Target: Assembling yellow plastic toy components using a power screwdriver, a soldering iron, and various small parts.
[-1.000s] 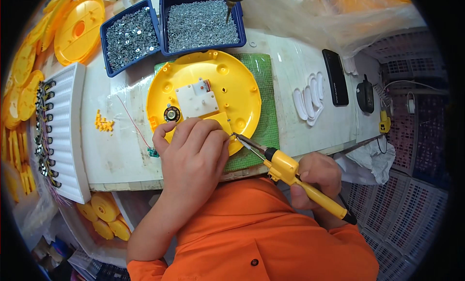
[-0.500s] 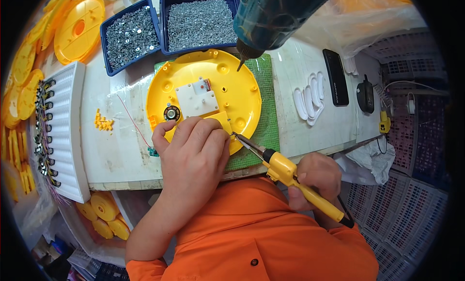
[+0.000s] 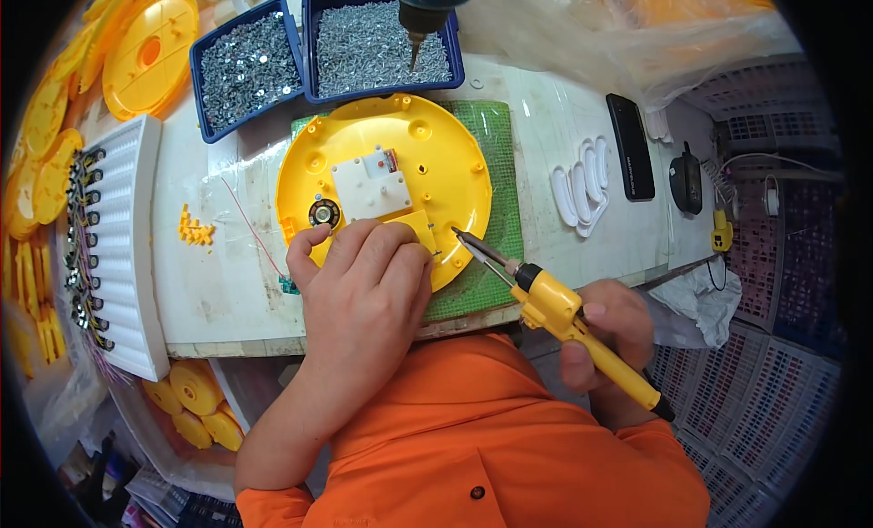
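A round yellow plastic shell (image 3: 459,160) lies on a green mat (image 3: 503,155). It carries a white gearbox-like block (image 3: 371,191), a small black speaker (image 3: 323,212) and a yellow rectangular box (image 3: 417,226). My left hand (image 3: 364,278) lies over the shell's near edge, its fingers curled and pressed together at that box; whatever they pinch is hidden. My right hand (image 3: 614,332) grips a yellow soldering iron (image 3: 550,301) with a thin tube beside its tip. That tip sits over the shell's right part, apart from the metal contacts by the box.
Two blue bins of screws (image 3: 310,46) and washers (image 3: 255,120) stand at the back. Above them hangs a power screwdriver (image 3: 426,14). A white tray (image 3: 136,255) with wired speakers is left; a red wire (image 3: 244,221), white curved parts (image 3: 577,191) and a phone (image 3: 630,146) lie about.
The soldering iron's tip has drawn back rightward and up from the contacts beside my left fingers. The hanging screwdriver has swung up and left. My left hand stays put.
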`<state>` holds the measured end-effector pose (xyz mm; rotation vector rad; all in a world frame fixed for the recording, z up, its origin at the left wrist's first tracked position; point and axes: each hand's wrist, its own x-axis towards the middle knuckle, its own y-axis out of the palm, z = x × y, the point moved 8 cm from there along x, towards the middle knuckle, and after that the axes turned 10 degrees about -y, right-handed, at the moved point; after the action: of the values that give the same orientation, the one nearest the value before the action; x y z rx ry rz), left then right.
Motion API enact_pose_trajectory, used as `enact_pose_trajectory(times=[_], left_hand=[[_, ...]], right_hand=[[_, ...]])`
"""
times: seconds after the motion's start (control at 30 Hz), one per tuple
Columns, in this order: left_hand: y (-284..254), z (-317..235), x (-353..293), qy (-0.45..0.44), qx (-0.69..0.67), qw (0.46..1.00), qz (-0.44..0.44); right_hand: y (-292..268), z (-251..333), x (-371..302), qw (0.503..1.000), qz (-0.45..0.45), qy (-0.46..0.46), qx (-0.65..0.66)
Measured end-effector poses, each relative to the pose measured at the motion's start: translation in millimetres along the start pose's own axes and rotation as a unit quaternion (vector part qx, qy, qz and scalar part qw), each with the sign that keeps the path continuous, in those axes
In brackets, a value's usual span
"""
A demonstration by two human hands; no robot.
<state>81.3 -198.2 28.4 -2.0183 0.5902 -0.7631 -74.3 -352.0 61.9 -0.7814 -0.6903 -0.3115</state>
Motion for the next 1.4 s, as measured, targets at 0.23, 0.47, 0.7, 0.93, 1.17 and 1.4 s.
enact_pose_trajectory(times=[0.23, 0.47, 0.7, 0.93, 1.17, 1.4], left_hand=[[0.1, -0.2, 0.4, -0.002, -0.004, 1.0, 0.005], [0.0, 0.4, 0.0, -0.003, -0.001, 1.0, 0.002], [-0.2, 0.2, 0.0, -0.005, -0.008, 1.0, 0.003], [0.4, 0.6, -0.9, -0.009, -0.008, 1.0, 0.007], [0.1, 1.5, -0.8, -0.007, -0.01, 1.0, 0.006], [1.0, 1.6, -0.8, -0.004, -0.013, 1.0, 0.009]], right_hand=[[-1.3, -2.6, 0.9, 1.0, -0.009, 0.002, 0.002], [7.3, -2.0, -2.2, 0.997, 0.068, 0.036, 0.002], [6.2, -6.1, -10.3, 0.996, 0.059, 0.059, 0.027], [7.9, -7.3, -10.4, 0.996, 0.043, 0.066, 0.051], [9.7, -5.8, -8.1, 0.996, 0.044, 0.059, 0.045], [12.4, -5.3, -6.1, 0.997, 0.043, 0.043, 0.041]])
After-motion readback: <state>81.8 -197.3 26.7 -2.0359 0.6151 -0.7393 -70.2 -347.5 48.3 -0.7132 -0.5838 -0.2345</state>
